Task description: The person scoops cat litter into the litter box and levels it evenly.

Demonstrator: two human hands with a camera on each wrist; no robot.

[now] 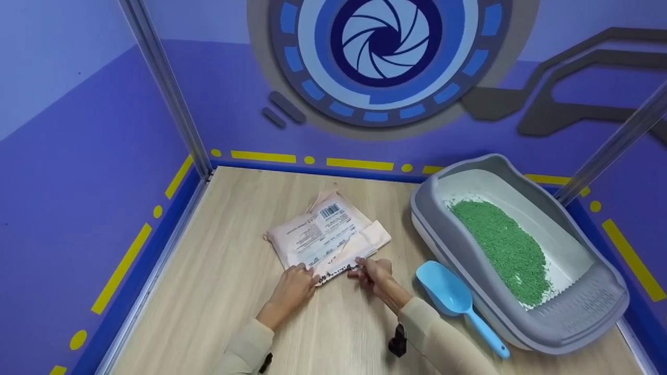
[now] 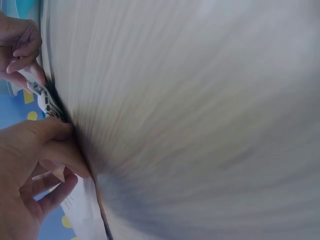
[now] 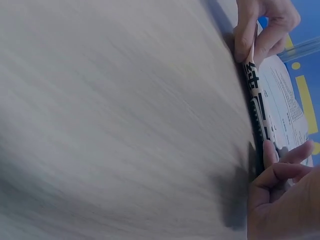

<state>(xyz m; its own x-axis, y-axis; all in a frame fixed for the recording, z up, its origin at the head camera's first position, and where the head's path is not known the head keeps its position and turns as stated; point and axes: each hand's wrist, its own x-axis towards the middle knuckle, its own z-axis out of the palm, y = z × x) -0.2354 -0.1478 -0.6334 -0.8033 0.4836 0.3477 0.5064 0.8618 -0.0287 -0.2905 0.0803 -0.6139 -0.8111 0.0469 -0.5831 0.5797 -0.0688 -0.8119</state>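
A pale pink printed bag (image 1: pixel 318 234) lies flat on the wooden table, its barcode facing up. Its near edge is folded over into a strip with black print, which the right wrist view shows as a rolled edge (image 3: pixel 256 90). The left hand (image 1: pixel 293 289) pinches the left end of this folded edge between thumb and fingers. At the other end, the right hand (image 1: pixel 378 278) grips the fold with its thumb on top. In the left wrist view, the left hand (image 2: pixel 35 165) has its thumb and fingers around the bag's edge.
On the right stands a grey and white litter box (image 1: pixel 432 234) with green granules (image 1: pixel 495 245) inside. A light blue scoop (image 1: pixel 448 289) lies between it and the right arm. Blue panels (image 1: pixel 78 208) with metal posts (image 1: pixel 167 83) border the table (image 1: pixel 219 291) behind and on both sides.
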